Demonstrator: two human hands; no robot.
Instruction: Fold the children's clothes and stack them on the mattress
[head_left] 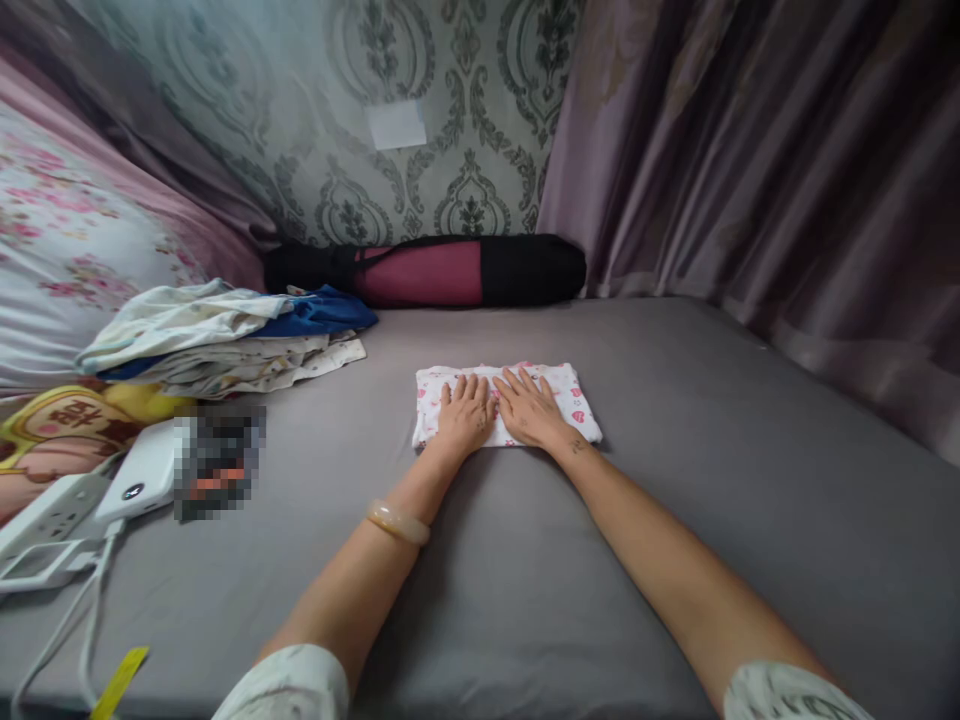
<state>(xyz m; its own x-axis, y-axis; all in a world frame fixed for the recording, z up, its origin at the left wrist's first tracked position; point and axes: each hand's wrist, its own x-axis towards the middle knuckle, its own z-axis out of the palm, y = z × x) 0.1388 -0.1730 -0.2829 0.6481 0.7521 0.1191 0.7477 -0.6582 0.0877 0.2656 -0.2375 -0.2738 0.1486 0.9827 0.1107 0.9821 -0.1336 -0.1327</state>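
A small folded white cloth with pink hearts (562,395) lies on the grey bed sheet (675,480). Both my hands rest flat on it, side by side, fingers stretched out. My left hand (463,412) presses the cloth's left half. My right hand (531,410) presses its middle. A pale bangle (397,522) circles my left forearm. Neither hand holds anything.
A pile of folded clothes (225,340) lies at the left. A black and maroon rolled bag (450,270) sits against the patterned wall. White power strips and a cable (67,520) lie at the near left. A floral pillow (67,240) and purple curtains (750,160) border the bed.
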